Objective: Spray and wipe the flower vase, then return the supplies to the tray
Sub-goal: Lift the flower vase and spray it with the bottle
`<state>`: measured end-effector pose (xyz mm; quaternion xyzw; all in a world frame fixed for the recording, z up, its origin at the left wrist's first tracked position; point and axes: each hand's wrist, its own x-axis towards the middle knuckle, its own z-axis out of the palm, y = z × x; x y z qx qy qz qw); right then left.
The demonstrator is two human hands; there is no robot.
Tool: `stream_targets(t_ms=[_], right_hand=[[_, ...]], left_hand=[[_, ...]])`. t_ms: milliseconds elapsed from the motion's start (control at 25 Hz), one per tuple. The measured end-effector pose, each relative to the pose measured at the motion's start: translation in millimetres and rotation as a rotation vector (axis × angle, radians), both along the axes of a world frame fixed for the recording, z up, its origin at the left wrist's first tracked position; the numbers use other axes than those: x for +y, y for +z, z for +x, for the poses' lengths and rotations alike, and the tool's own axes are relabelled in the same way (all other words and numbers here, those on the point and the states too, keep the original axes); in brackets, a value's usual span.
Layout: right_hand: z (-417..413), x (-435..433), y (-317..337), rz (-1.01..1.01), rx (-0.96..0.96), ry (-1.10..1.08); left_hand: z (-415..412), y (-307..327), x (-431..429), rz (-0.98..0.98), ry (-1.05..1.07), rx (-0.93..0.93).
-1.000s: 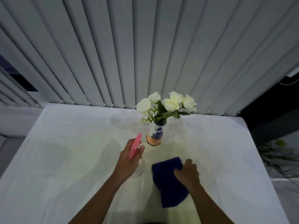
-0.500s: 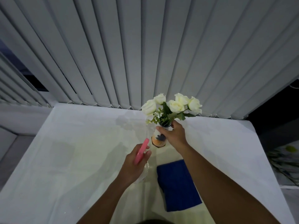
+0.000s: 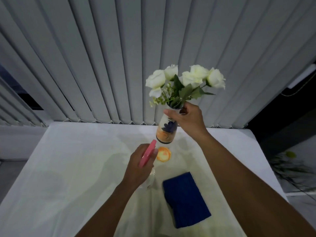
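Vase (image 3: 166, 132): pinched at neck by right hand (image 3: 189, 121), lifted. Spray bottle (image 3: 147, 155): clasped in left hand (image 3: 139, 168). Best aimed at body, below roses (image 3: 185, 78).

Dim room; a soft glow pools on the counter (image 3: 68, 168), the blinds (image 3: 102, 57) bow outward at the edges.

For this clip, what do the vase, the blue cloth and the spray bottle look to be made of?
Vase: likely glazed ceramic or painted glass, smooth with a painted blue and orange motif.
Blue cloth: soft textile, possibly microfibre; matte, fine ribbed weave.
Spray bottle: pink head looks like plastic, body clear, likely plastic; mostly hidden by the left hand.
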<state>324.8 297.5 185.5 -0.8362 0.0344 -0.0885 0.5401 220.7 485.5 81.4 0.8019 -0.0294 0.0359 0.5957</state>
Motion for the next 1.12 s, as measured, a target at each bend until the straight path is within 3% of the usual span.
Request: stream_targets(t_ms=[120,440,640,1000,1120], right_hand=[[9,-2,26,-0.048,-0.048,-0.030],[20,-12,49,-0.170,-0.057,-0.083],[20,-15,45,-0.157,-0.027,-0.102],[16,-15,46,-0.133,-0.014,-0.090],[16,-19,50,-0.102,-0.002,-0.090]], left_hand=[[2,24,-5,-0.045,-0.018,0.020],[-9,34,-14,-0.043,0.060,-0.163],[-19,20,-15,0.074,0.141,-0.137],[-19,11,-6,0.032,0.143,-0.075],[-17,6,4,-0.068,0.136,-0.071]])
